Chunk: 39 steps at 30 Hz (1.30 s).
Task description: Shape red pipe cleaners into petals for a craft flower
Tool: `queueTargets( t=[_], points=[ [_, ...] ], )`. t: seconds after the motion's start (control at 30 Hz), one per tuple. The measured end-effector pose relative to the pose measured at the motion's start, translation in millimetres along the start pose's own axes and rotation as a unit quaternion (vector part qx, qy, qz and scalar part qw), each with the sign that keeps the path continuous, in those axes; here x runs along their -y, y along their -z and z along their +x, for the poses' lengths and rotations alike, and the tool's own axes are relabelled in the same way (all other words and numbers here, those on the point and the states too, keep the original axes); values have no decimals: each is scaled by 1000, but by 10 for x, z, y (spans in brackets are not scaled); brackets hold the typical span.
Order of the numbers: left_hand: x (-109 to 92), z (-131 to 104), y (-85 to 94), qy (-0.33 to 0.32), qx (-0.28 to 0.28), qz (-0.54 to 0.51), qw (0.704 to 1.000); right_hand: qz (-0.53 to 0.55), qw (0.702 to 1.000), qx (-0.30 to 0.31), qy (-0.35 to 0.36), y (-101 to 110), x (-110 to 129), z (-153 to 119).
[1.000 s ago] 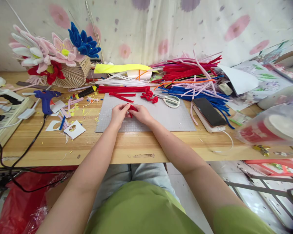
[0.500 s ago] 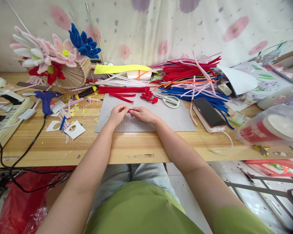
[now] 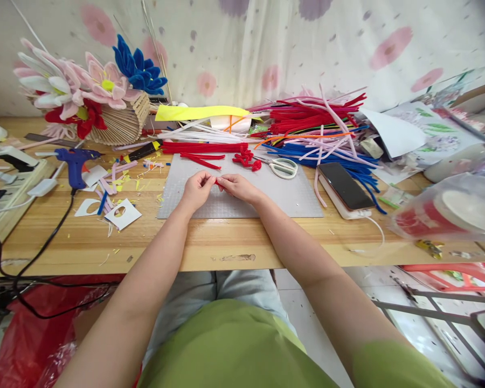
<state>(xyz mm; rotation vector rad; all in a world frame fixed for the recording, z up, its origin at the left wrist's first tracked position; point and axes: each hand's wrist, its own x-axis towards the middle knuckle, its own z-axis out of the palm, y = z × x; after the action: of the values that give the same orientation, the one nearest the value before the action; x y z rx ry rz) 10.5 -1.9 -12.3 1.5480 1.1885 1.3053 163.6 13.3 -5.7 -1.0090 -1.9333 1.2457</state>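
The left hand (image 3: 198, 189) and right hand (image 3: 236, 188) pinch a small red piece (image 3: 217, 182) between their fingertips. Just beneath the grip lies the gray mat (image 3: 267, 199); beyond it are red strips (image 3: 204, 148), with scissors (image 3: 283, 167) to its right.

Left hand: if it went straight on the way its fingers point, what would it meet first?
The left hand already touches the small red piece; just beyond, it would likely meet the right hand's fingertips. Fingers hide most of the piece, so depth is unclear.
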Motion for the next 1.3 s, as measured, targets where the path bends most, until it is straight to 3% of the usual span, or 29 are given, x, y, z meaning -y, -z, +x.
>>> queueTargets(
  t=[0.23,0.43,0.57,0.7,0.8,1.1,1.2,1.3],
  points=[
    [-16,-46,-16,-42,-20,76,996,-9,1000,8,17,19,3,-8],
    [11,17,-45,21,-2,-1,1000,23,1000,1,15,-5,-45,7],
    [-12,53,-21,38,-12,-32,999,100,992,69,-13,-7,-20,-6],
    [-64,58,7,63,-44,-121,990,218,963,153,-38,0,71,-38],
    [-80,69,14,97,-55,-191,975,280,942,176,-48,-20,105,-44],
    [-25,87,-9,149,-24,-165,975,221,966,78,-108,-110,41,12],
    [-34,62,-32,139,-18,-123,982,195,970,77,-119,-121,51,31],
    [-18,53,-32,147,-61,-84,984,189,969,97,-130,-106,82,14]
  ],
)
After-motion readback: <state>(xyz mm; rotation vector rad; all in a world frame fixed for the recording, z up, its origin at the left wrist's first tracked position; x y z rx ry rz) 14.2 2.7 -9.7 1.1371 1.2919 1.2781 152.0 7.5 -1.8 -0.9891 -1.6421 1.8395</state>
